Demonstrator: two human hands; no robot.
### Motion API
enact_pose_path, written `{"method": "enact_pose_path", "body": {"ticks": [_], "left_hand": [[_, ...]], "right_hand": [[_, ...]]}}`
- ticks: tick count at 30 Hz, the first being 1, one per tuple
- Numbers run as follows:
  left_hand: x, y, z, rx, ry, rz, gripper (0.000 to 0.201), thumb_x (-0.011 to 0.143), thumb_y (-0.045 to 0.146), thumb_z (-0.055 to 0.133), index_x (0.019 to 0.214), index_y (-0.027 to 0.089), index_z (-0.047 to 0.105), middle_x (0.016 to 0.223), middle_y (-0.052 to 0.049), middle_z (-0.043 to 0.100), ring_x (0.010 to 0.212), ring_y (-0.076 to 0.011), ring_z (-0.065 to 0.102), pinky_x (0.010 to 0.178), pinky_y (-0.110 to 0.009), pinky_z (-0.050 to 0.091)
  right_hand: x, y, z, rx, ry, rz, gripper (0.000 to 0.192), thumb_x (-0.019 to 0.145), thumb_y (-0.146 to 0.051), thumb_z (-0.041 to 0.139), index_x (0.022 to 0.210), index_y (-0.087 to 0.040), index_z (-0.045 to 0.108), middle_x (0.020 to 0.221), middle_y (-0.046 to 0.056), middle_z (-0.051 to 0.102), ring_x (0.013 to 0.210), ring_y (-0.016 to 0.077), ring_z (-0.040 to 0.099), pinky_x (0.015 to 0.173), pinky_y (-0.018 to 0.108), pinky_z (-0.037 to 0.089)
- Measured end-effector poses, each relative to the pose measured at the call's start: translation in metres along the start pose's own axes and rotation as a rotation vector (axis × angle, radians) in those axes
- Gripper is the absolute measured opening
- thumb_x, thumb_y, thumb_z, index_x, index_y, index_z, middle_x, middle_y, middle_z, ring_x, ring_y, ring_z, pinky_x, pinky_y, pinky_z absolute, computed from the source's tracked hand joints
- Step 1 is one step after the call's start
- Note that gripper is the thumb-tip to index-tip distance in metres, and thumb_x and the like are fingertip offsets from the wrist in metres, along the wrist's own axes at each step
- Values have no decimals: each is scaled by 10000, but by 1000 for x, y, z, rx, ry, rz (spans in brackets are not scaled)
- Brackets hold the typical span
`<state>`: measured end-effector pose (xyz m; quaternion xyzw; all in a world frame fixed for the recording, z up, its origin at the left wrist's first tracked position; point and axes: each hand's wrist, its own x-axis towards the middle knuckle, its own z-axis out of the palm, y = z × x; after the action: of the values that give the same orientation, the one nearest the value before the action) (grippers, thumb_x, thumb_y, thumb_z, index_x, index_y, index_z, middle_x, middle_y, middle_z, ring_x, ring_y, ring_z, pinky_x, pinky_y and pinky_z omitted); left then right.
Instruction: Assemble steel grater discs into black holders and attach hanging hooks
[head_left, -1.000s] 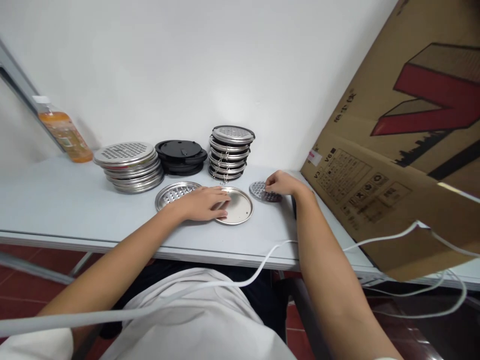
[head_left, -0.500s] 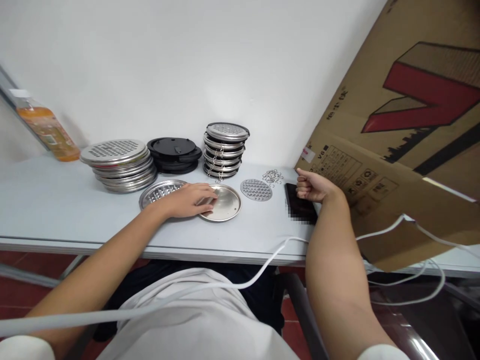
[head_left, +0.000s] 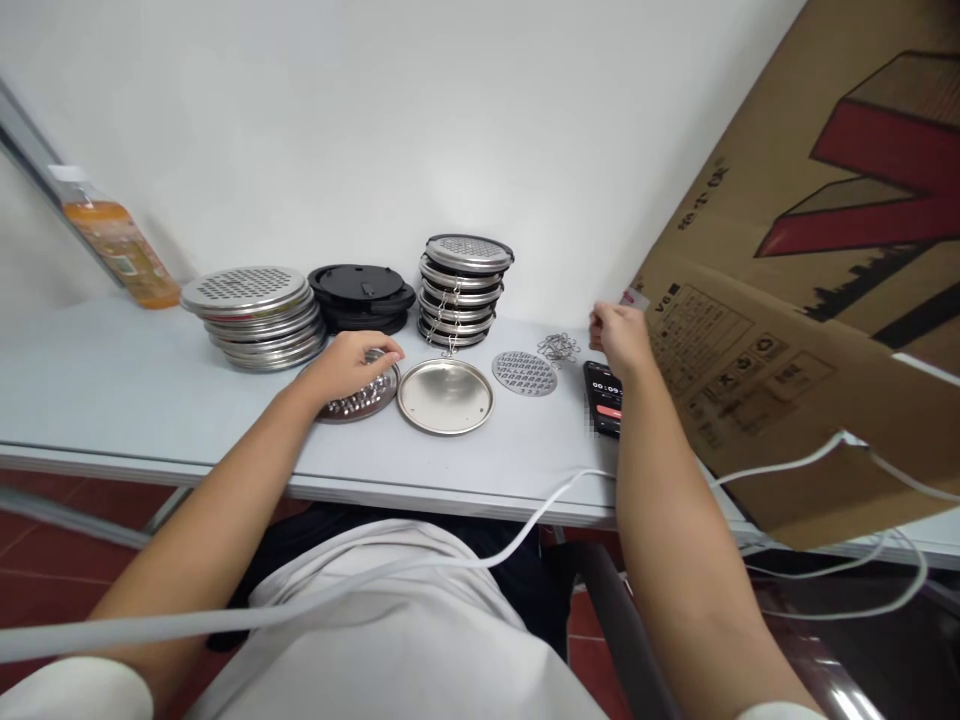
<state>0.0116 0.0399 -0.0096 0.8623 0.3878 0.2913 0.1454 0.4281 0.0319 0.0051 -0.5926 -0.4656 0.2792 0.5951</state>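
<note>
One white cord (head_left: 420,572) is nearest and goes up over the edge of the table (head_left: 187,435). There, a shiny plate (head_left: 447,396) lies flat with nothing in it. Just left of it, the left hand (head_left: 346,364) is over a bumpy plate (head_left: 366,402); its fingers are loose and grip nothing, but I cannot tell if they touch. To the right are a lit phone (head_left: 602,400), partly behind the right arm (head_left: 660,490), and a flat disc with holes (head_left: 525,372). The wire hooks (head_left: 557,347) sit in a small heap behind the disc. The right hand (head_left: 617,335) is just past the phone, curled like a loose fist, with nothing showing in it. The loose parts probably lie apart so each is easy to reach. Farther back, silver plates (head_left: 259,338), black parts (head_left: 361,298) and a clipped pile (head_left: 459,300) stand stacked, maybe to save room. Half a second ago, the left hand partly covered the shiny plate, and the phone was dark.
</note>
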Motion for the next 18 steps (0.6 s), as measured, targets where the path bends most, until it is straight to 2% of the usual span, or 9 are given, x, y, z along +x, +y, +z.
{"method": "enact_pose_path", "body": {"ticks": [3, 6, 9, 12, 13, 15, 18], "left_hand": [[-1, -4, 2, 4, -50, 32, 271, 908, 333, 515, 979, 190, 734, 1012, -39, 754, 955, -197, 683, 842, -274, 506], [1, -5, 3, 37, -70, 50, 273, 890, 316, 511, 986, 186, 731, 1014, -42, 750, 945, -196, 681, 861, -285, 508], [2, 0, 5, 69, -109, 74, 263, 880, 316, 518, 971, 193, 732, 1005, -43, 745, 937, -200, 675, 872, -304, 510], [1, 7, 4, 29, -163, 154, 254, 893, 330, 532, 968, 193, 732, 1025, -53, 731, 963, -202, 668, 914, -312, 504], [0, 9, 4, 10, -175, 181, 256, 898, 342, 543, 979, 192, 733, 1054, -60, 723, 982, -203, 665, 930, -312, 502], [-2, 11, 4, -13, -199, 219, 263, 894, 370, 579, 1005, 196, 740, 1133, -72, 697, 1032, -209, 656, 963, -312, 493], [-5, 13, 4, -12, -241, 240, 258, 868, 375, 632, 1026, 211, 752, 1236, -77, 656, 1103, -222, 638, 1003, -318, 478]], "right_hand": [[-3, 0, 20, -216, -61, -102, 48, 755, -239, 578, 739, -201, 554, 568, -10, 561, 483, 112, 448, 471, 227, 335], [-4, 3, 23, -417, -81, -142, 175, 697, -190, 593, 871, -194, 611, 748, 28, 681, 582, 136, 524, 555, 251, 389], [-3, 6, 16, -550, -7, -143, 169, 740, -222, 585, 884, -176, 661, 827, 64, 707, 681, 173, 578, 653, 286, 441], [-2, 5, 9, -720, 38, -152, 221, 790, -258, 586, 942, -162, 715, 888, 85, 723, 804, 214, 621, 826, 348, 473], [-2, 4, 9, -793, 3, -167, 233, 805, -268, 591, 961, -163, 730, 885, 86, 725, 837, 225, 628, 897, 375, 460], [-5, 1, 13, -918, -149, -221, 240, 827, -278, 605, 982, -172, 755, 863, 80, 730, 894, 241, 639, 1010, 412, 408], [-10, -1, 25, -995, -411, -301, 234, 840, -280, 624, 990, -184, 776, 926, 86, 752, 989, 256, 651, 1030, 375, 404]]}}
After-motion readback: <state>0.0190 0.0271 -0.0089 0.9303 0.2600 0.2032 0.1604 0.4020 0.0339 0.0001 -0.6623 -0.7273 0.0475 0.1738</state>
